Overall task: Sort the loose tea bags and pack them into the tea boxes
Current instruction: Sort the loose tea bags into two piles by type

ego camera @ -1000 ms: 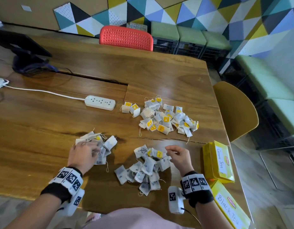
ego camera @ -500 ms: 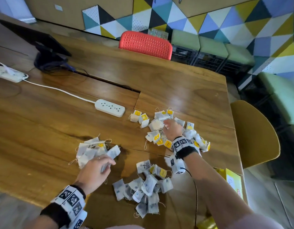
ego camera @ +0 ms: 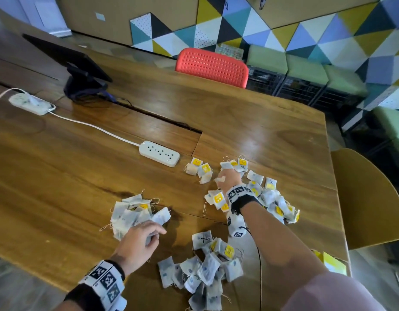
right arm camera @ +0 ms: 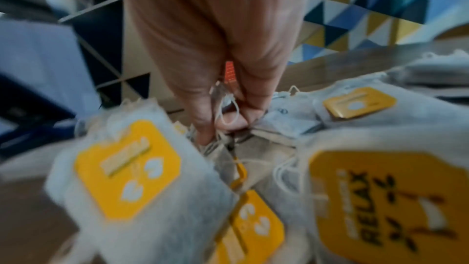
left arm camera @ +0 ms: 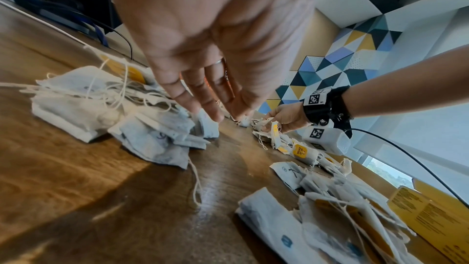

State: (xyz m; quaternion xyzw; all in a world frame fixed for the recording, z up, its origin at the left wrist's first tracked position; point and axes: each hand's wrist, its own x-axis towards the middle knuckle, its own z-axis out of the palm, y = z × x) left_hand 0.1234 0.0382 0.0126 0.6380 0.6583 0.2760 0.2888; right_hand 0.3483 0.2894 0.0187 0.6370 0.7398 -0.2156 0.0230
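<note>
Three heaps of loose tea bags lie on the wooden table (ego camera: 59,176): a left pile (ego camera: 131,214) (left arm camera: 83,107), a near pile (ego camera: 205,268) (left arm camera: 330,208) and a far pile (ego camera: 270,198) with yellow tags. My left hand (ego camera: 153,232) (left arm camera: 210,107) hovers over the left pile, fingers straight, tips touching a bag. My right hand (ego camera: 223,178) (right arm camera: 228,117) reaches into the far pile and pinches a tea bag (right arm camera: 225,148) by its top and string. A yellow tea box (ego camera: 331,263) (left arm camera: 428,216) peeks out at the right edge, mostly hidden by my arm.
A white power strip (ego camera: 159,156) with its cord lies just beyond the piles, beside a few separate tea bags (ego camera: 199,169). A second strip (ego camera: 30,104) and a tablet on a stand (ego camera: 81,70) sit far left. A red chair (ego camera: 212,66) and a yellow chair (ego camera: 362,198) border the table.
My right hand left the near pile, reached forward to the far pile and pinched a bag there. The left hand stayed at the left pile. The view shifted left and forward.
</note>
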